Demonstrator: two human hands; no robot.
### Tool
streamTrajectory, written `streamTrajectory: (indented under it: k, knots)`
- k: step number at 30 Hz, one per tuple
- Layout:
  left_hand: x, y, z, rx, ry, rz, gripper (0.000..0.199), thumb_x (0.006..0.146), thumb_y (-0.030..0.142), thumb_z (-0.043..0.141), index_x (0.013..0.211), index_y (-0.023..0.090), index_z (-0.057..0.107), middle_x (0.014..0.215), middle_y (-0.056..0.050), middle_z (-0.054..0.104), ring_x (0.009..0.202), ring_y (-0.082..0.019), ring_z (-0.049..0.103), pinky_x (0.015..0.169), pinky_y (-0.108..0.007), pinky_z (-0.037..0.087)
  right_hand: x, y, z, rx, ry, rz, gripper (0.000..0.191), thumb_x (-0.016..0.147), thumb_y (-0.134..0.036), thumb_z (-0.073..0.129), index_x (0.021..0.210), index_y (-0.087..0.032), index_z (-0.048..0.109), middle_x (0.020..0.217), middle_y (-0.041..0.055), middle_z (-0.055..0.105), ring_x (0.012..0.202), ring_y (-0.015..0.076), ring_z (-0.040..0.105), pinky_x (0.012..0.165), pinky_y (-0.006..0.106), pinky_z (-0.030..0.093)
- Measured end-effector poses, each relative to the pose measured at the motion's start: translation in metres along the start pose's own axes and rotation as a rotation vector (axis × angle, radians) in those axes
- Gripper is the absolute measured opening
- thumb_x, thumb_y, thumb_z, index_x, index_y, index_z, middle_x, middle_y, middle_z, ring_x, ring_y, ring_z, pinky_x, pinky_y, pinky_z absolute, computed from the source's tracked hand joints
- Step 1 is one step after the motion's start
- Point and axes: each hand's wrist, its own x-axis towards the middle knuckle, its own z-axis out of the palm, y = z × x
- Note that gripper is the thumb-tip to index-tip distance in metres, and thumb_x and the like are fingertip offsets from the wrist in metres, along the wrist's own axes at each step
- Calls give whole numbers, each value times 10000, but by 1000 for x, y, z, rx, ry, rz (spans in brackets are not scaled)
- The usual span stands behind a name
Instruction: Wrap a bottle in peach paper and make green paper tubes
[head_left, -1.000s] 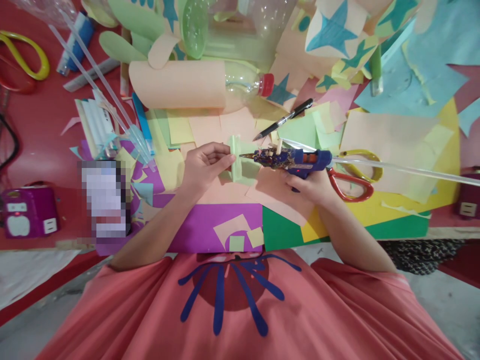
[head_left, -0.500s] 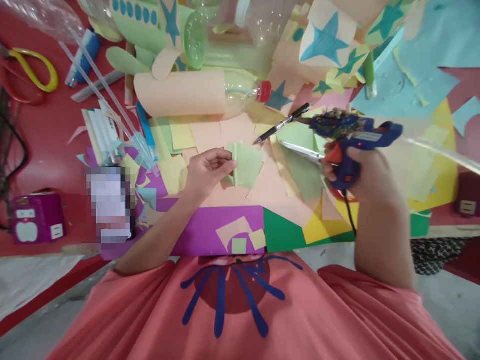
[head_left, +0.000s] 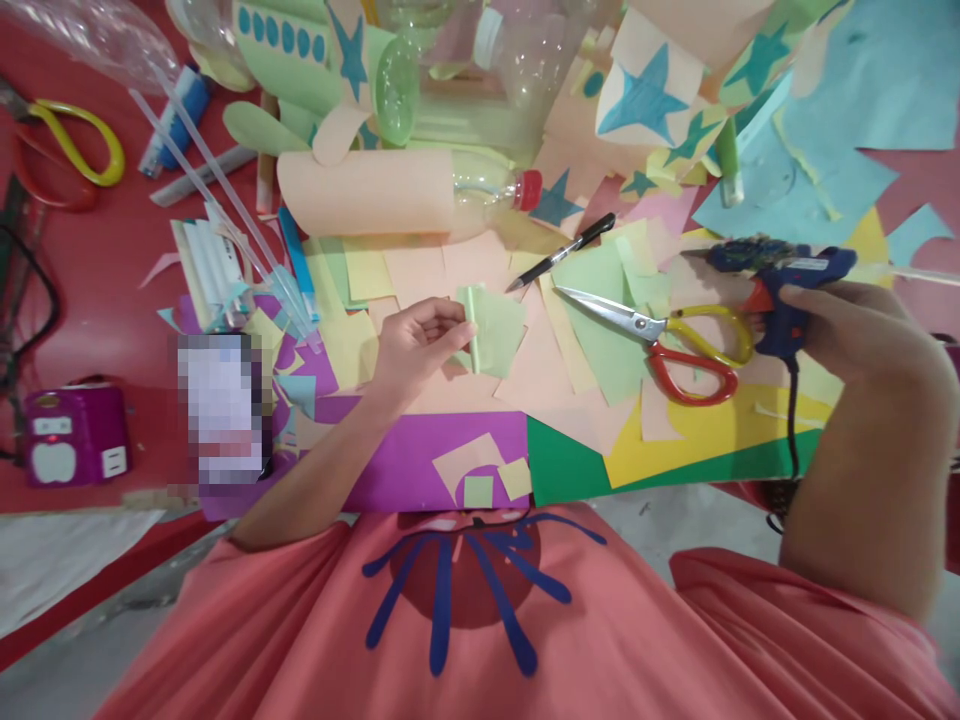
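A small light green paper (head_left: 499, 335) with a narrow rolled or folded left edge lies on peach sheets; my left hand (head_left: 424, 345) pinches it at that edge. On the right, my right hand (head_left: 840, 325) is wrapped around the handle of a blue glue gun (head_left: 787, 270), whose nozzle points left. Between my hands lie scissors (head_left: 652, 328) with one yellow and one red handle loop, blades partly over green paper. A black pen (head_left: 562, 252) rests above the scissors' tip.
Behind my hands lies a peach-wrapped bottle (head_left: 367, 192) with a red cap. Clear bottles and papers with blue stars (head_left: 649, 95) stand further back. At left are a phone (head_left: 225, 410), a purple box (head_left: 77, 435), a blue glue stick (head_left: 176, 120) and other scissors (head_left: 79, 140).
My right hand has moved right with the glue gun, uncovering the scissors' handles. My left hand stays at the green paper, whose rolled edge has turned slightly.
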Motion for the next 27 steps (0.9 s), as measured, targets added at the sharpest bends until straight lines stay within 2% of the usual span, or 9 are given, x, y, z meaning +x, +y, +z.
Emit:
streamTrajectory:
  k: [3, 6, 8, 10, 12, 14, 19, 22, 27]
  knots:
    - [0, 1, 0, 4, -3, -14, 227, 615, 306, 787, 692, 160, 631, 616, 21, 614, 559, -91, 610, 584, -225, 541, -4, -12, -8, -230, 45, 199, 305, 460, -462, 875, 485, -212, 702, 536, 90, 656, 504, 157, 581, 530, 422, 379]
    - [1, 2, 2, 1, -2, -29, 259, 610, 333, 794, 688, 164, 614, 609, 23, 605, 551, -96, 606, 582, -239, 547, -19, -27, -5, -578, 245, 28, 369, 625, -453, 798, 433, -206, 603, 493, 61, 600, 518, 133, 515, 560, 426, 321]
    - [1, 1, 2, -16, -5, -35, 268, 610, 341, 795, 675, 170, 599, 599, 29, 600, 542, -92, 600, 576, -236, 546, -34, -38, 10, -566, 395, -174, 297, 667, -407, 777, 519, -206, 615, 599, 63, 639, 556, 118, 511, 577, 412, 317]
    - [1, -1, 2, -35, -16, -38, 272, 612, 340, 795, 661, 175, 586, 591, 35, 599, 534, -87, 596, 570, -228, 543, -52, -48, 35, -367, 304, -293, 198, 723, -375, 732, 639, -210, 661, 731, 77, 676, 646, 130, 569, 602, 385, 360]
    - [2, -3, 3, -55, -28, -37, 271, 610, 338, 795, 650, 176, 581, 582, 40, 599, 523, -80, 591, 558, -214, 534, -70, -58, 65, -141, 63, -401, 170, 779, -365, 678, 705, -212, 674, 763, 66, 670, 689, 124, 583, 652, 355, 415]
    - [2, -5, 3, -71, -41, -37, 273, 609, 339, 795, 643, 175, 579, 567, 46, 592, 513, -74, 587, 547, -198, 524, -86, -65, 96, -55, -174, -476, 215, 822, -401, 628, 743, -207, 677, 747, 50, 657, 672, 114, 578, 652, 323, 438]
    - [2, -7, 3, -105, -59, -48, 317, 618, 387, 813, 672, 177, 581, 578, 55, 598, 516, -62, 589, 555, -180, 523, -110, -67, 159, 98, -615, -464, 335, 831, -527, 599, 898, -202, 641, 811, 29, 656, 741, 121, 608, 623, 260, 452]
    - [2, -7, 4, -114, -39, -69, 351, 602, 418, 829, 695, 185, 583, 613, 50, 625, 541, -70, 606, 576, -191, 542, -115, -60, 184, 144, -719, -424, 408, 767, -597, 641, 825, -194, 605, 719, -10, 591, 603, 81, 504, 522, 240, 368]
    - [2, -7, 7, -162, -23, -90, 441, 522, 449, 870, 711, 194, 563, 657, 51, 634, 599, -88, 635, 613, -203, 564, -117, -44, 200, 242, -676, -366, 401, 725, -588, 686, 812, -212, 576, 688, -34, 522, 584, 79, 451, 495, 238, 332]
